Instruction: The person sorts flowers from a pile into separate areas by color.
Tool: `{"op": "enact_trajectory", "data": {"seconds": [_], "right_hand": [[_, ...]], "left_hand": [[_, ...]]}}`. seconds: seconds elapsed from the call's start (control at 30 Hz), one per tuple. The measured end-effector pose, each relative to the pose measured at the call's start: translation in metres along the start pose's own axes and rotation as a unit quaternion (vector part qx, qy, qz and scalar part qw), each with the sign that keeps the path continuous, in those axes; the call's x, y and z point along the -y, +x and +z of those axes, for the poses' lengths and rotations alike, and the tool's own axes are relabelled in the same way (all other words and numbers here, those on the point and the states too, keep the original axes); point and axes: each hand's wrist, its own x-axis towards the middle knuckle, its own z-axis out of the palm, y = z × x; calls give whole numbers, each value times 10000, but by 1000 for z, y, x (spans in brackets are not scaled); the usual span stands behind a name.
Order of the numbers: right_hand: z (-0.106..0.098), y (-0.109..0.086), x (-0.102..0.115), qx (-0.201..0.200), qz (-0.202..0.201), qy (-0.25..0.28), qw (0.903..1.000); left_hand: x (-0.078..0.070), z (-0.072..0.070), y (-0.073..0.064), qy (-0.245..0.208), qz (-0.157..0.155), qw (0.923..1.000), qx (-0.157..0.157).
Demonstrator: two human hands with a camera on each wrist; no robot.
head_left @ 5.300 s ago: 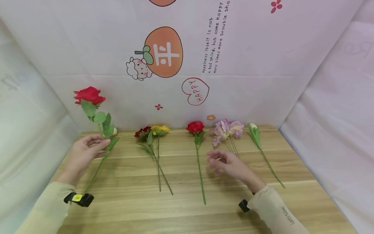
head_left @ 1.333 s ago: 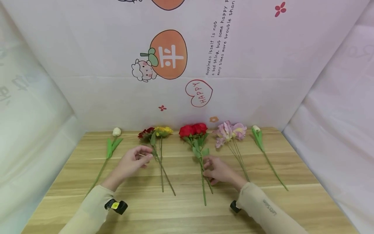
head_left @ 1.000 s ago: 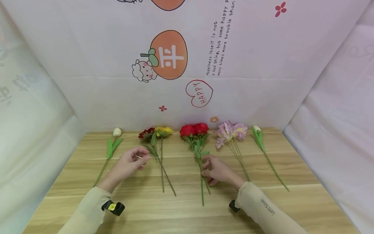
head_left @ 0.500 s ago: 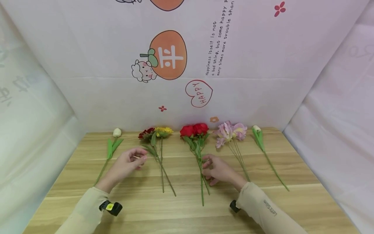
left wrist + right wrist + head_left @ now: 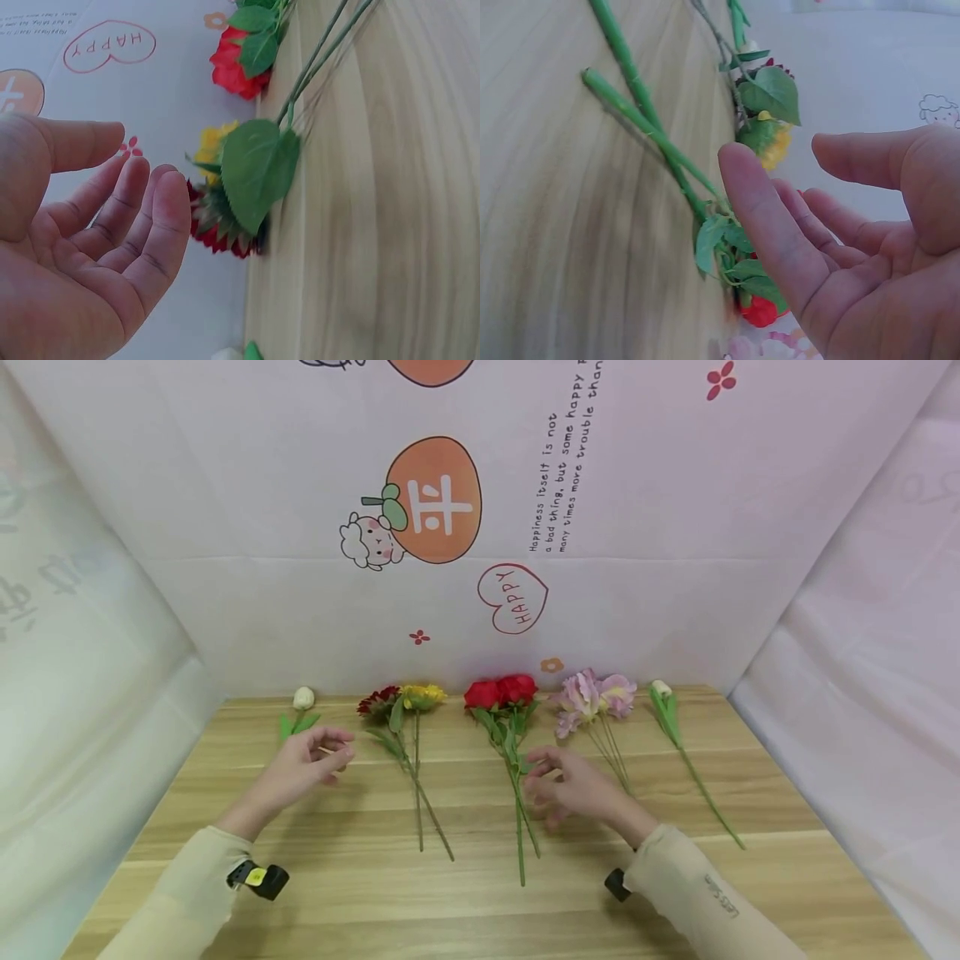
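Two red roses lie side by side at the table's back, their green stems crossing. My right hand is just right of those stems with relaxed fingers; in the right wrist view the right hand has nothing between thumb and fingers. My left hand hovers over the table, partly covering a white tulip. The left wrist view has the left hand with loosely bent fingers and nothing in its grasp. To its right lie a dark red flower and a yellow flower, stems crossed.
Pale purple flowers lie right of the roses, and another white tulip lies at the far right. A printed white cloth rises behind the wooden table, with white cloth along both sides.
The rose held up in my left hand earlier now lies with the other rose. My right hand has let go of the rose stems; my left hand has drawn leftward towards the tulip.
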Motion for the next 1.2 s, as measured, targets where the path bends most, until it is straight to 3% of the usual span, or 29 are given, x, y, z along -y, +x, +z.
{"op": "enact_trajectory", "data": {"seconds": [0.3,0.53,0.8,1.07,1.2], "right_hand": [[-11,-12,8,58,-229,100,9997],[-19,-20,14,137,-332,227,9991],[-17,-24,12,297,-571,254,9976],[-18,-24,6,343,-680,288,9967],[-17,-25,3,330,-633,316,9970]], "left_hand": [[-3,-30,-1,531,26,9986,-29],[2,-54,0,1341,-72,9909,-70],[30,-65,0,2352,-209,9717,18],[59,-74,6,2839,-489,9576,-43],[69,-76,9,2929,-615,9542,17]]}}
